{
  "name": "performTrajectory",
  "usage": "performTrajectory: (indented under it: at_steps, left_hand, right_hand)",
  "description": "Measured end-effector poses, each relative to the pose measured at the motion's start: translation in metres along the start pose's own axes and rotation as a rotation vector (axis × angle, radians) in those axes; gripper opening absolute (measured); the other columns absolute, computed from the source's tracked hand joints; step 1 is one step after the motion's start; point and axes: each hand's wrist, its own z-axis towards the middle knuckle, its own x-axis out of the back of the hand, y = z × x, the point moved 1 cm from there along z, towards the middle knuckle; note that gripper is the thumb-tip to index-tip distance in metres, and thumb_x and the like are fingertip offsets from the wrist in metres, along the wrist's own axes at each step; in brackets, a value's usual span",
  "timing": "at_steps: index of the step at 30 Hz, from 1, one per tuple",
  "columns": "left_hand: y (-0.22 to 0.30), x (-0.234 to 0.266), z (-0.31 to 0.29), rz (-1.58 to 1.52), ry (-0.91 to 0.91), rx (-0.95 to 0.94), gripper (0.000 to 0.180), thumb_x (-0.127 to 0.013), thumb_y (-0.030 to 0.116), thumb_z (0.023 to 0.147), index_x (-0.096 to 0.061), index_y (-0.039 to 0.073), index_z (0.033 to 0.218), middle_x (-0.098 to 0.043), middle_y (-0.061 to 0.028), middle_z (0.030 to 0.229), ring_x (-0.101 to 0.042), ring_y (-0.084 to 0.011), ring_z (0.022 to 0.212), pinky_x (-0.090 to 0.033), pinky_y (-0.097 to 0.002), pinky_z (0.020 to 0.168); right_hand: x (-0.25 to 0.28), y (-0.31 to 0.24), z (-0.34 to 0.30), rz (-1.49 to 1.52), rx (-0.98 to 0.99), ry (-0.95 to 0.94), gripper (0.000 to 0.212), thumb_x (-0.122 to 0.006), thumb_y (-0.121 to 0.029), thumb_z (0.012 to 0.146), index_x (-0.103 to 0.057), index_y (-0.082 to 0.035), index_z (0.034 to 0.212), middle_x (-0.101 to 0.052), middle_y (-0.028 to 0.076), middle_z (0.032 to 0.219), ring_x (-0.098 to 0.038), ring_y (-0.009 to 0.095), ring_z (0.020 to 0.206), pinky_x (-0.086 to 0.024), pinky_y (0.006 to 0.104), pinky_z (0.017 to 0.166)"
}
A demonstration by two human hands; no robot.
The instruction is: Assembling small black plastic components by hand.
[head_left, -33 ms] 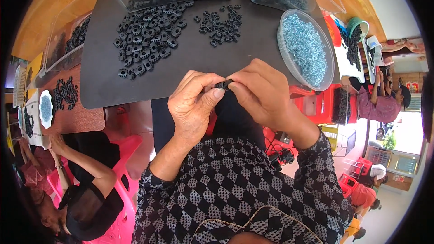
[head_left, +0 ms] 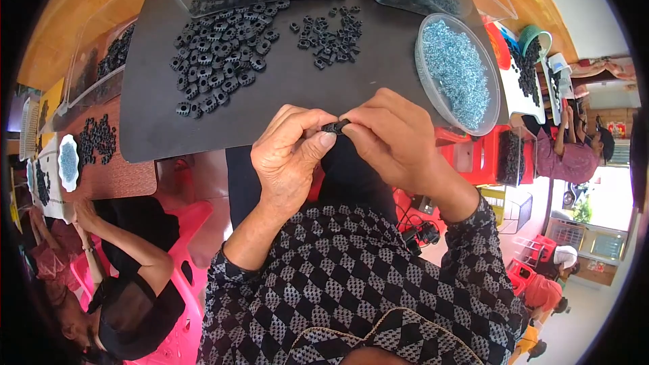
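Over the near edge of the dark table [head_left: 311, 91], both hands meet on one small black plastic piece [head_left: 332, 127]. My left hand [head_left: 285, 152] pinches its left end between thumb and forefinger, the other fingers curled. From the right, my right hand [head_left: 397, 136] has its thumb and fingertips closed on the other end. Fingers cover most of the piece, so its exact shape is hidden. Beyond my left hand spreads a pile of larger black plastic housings [head_left: 220, 61] with oval holes. To its right lies a looser group of smaller black parts [head_left: 331, 40].
A round clear tub [head_left: 426, 86] of tiny shiny blue pieces stands at the table's right edge. Clear bins of black parts, one large [head_left: 270, 5] and one smaller [head_left: 433, 5], line the far side. At left, a co-worker's arm [head_left: 128, 240] reaches toward a brown table [head_left: 122, 179].
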Motion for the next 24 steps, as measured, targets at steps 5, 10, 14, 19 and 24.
performTrajectory:
  at_steps: [5,10,14,19,24]
  left_hand:
    - [-0.0053,-0.0007,-0.0001,-0.156,-0.029,0.01,0.018,-0.072,-0.001,0.075,-0.067,-0.003,0.092,-0.055,-0.0017,0.077,-0.048,-0.0097,0.071,-0.04,-0.0217,0.062]
    - [-0.0029,-0.0008,-0.0016,-0.164,-0.021,0.058,0.018,-0.072,-0.002,0.074,-0.067,-0.003,0.092,-0.056,-0.0018,0.077,-0.048,-0.0098,0.071,-0.04,-0.0217,0.062]
    - [-0.004,0.0005,-0.0001,0.016,-0.02,-0.08,0.016,-0.072,0.003,0.076,-0.067,-0.003,0.09,-0.056,-0.0024,0.075,-0.048,-0.0116,0.068,-0.04,-0.0232,0.061]
    - [-0.0015,-0.0018,-0.0049,0.026,-0.004,-0.034,0.016,-0.071,0.005,0.076,-0.066,-0.002,0.089,-0.057,-0.0036,0.074,-0.049,-0.0135,0.067,-0.04,-0.0247,0.06]
    - [-0.0012,-0.002,-0.0036,0.065,-0.015,-0.094,0.016,-0.071,0.004,0.075,-0.065,-0.002,0.089,-0.058,-0.0045,0.074,-0.052,-0.0153,0.068,-0.041,-0.0261,0.06]
  right_hand:
    - [0.0023,0.0012,-0.0059,0.228,-0.207,-0.025,0.012,-0.068,0.0,0.074,-0.064,0.0,0.086,-0.058,0.01,0.066,-0.052,0.023,0.058,-0.04,0.0322,0.051]
    - [-0.0005,0.0009,-0.0059,0.128,-0.133,-0.013,0.014,-0.068,0.0,0.074,-0.063,0.0,0.088,-0.058,0.01,0.068,-0.052,0.024,0.058,-0.04,0.0323,0.051]
    - [-0.0013,-0.0014,-0.0036,-0.02,0.023,0.005,0.019,-0.068,0.002,0.073,-0.062,0.0,0.091,-0.059,0.01,0.073,-0.052,0.025,0.058,-0.041,0.0334,0.051]
    - [-0.0011,-0.001,-0.0045,-0.046,0.059,-0.027,0.021,-0.069,0.003,0.071,-0.061,0.0,0.091,-0.059,0.011,0.074,-0.053,0.026,0.059,-0.041,0.0341,0.05]
    - [0.0001,0.0041,-0.008,-0.002,0.062,-0.069,0.02,-0.069,0.0,0.07,-0.058,0.001,0.087,-0.055,0.01,0.072,-0.055,0.027,0.061,-0.044,0.0358,0.052]
